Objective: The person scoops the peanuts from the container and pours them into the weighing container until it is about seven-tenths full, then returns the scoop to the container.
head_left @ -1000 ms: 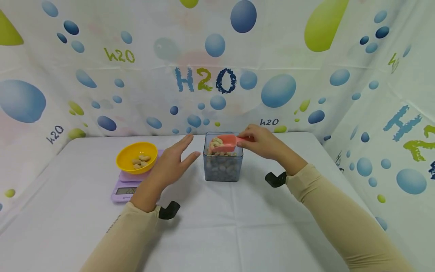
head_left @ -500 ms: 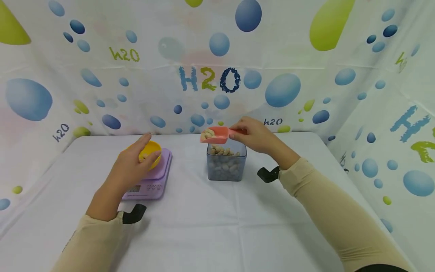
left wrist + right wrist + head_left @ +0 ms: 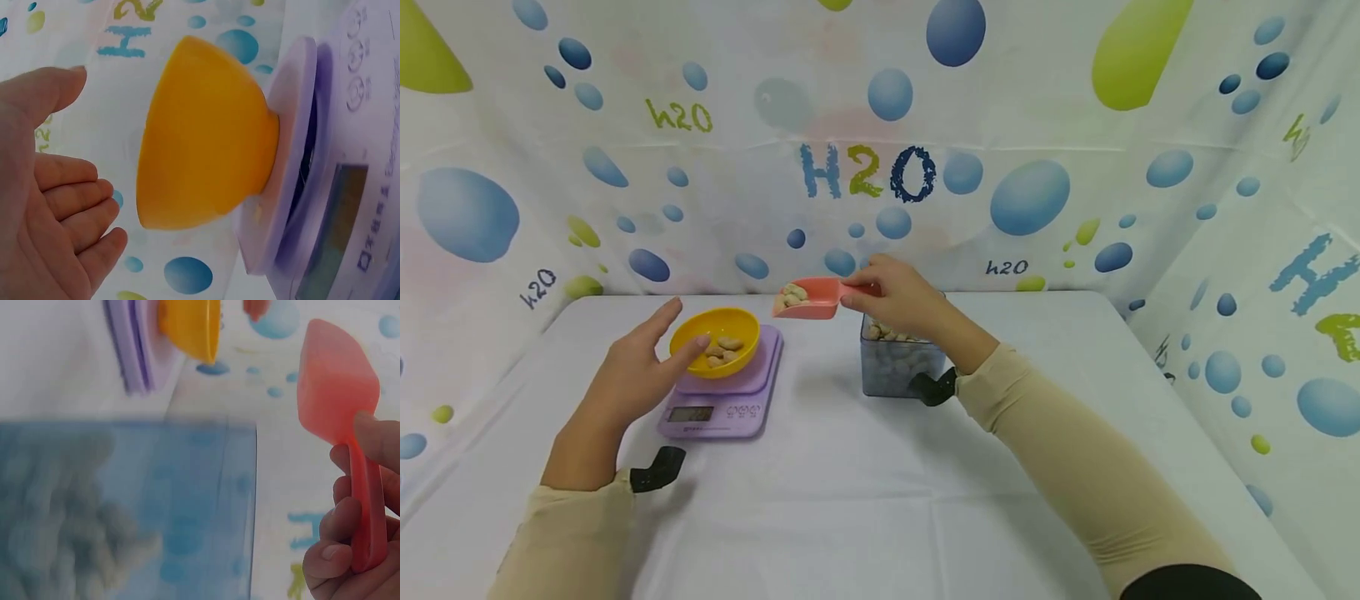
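My right hand (image 3: 906, 304) holds a coral-pink scoop (image 3: 823, 302) by its handle, in the air between the container and the scale. Several pale nuts (image 3: 793, 294), perhaps peanuts in the shell, lie in the scoop. A yellow bowl (image 3: 741, 329) with several nuts (image 3: 724, 348) inside rests on the purple kitchen scale (image 3: 741, 422). Beside the bowl's left side is my left hand (image 3: 636, 371), fingers extended; in the left wrist view a gap separates it from the bowl (image 3: 203, 137). The scale's display is unreadable.
A clear bluish square container (image 3: 895, 367), holding many more nuts, stands right of the scale, partly hidden by my right arm. White cloth (image 3: 842, 500) covers the table. A patterned curtain (image 3: 737, 192) hangs behind.
My right hand has lifted the loaded scoop out of the container and carried it left towards the bowl. My left hand has moved left, from near the container to the bowl's left side.
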{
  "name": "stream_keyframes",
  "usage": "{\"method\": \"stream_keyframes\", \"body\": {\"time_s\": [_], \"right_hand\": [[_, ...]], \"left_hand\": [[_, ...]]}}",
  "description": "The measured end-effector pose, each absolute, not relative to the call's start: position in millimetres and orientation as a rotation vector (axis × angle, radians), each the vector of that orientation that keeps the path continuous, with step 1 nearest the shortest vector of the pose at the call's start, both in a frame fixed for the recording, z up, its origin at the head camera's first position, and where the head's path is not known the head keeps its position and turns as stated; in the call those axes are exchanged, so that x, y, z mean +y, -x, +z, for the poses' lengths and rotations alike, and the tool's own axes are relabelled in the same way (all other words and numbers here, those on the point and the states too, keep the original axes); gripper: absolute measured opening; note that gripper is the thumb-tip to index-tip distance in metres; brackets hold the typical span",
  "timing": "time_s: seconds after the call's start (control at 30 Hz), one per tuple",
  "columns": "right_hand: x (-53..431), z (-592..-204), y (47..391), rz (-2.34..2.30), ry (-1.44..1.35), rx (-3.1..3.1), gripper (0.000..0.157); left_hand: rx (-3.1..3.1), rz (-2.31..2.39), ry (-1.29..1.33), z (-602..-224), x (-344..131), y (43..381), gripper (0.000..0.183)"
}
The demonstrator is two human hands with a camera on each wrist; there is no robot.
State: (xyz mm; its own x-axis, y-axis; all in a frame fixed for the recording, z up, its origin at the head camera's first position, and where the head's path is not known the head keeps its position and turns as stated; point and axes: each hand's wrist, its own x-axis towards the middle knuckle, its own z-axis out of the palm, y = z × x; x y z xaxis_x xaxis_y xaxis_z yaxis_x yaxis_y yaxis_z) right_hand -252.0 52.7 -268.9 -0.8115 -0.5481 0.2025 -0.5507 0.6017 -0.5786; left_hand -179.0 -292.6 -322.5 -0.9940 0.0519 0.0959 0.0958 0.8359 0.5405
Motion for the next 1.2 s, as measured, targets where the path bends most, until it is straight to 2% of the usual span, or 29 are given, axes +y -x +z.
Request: {"method": "stream_keyframes", "body": {"time_s": [0.27,0.57,0.73,1.07,1.2], "right_hand": [[8,-274,250,1.049,-0.951,-2.871,0.036],[-30,-295,239,0.995,-0.938,-2.84,0.033],[-47,-304,232,0.728,-0.951,-2.799,0.032],[-60,-313,221,0.136,-1.053,-2.445,0.019],[-61,-314,221,0.041,-1.039,-2.356,0.021]], "left_hand": [[-3.101,-0.846,0.056,-331,-303,185,0.098],[-3.172,-0.835,0.025,-340,-307,189,0.102],[-3.182,-0.817,0.018,-341,-304,189,0.102],[-3.181,-0.84,0.011,-340,-303,188,0.104],[-3.175,-0.83,0.016,-340,-305,188,0.103]]}}
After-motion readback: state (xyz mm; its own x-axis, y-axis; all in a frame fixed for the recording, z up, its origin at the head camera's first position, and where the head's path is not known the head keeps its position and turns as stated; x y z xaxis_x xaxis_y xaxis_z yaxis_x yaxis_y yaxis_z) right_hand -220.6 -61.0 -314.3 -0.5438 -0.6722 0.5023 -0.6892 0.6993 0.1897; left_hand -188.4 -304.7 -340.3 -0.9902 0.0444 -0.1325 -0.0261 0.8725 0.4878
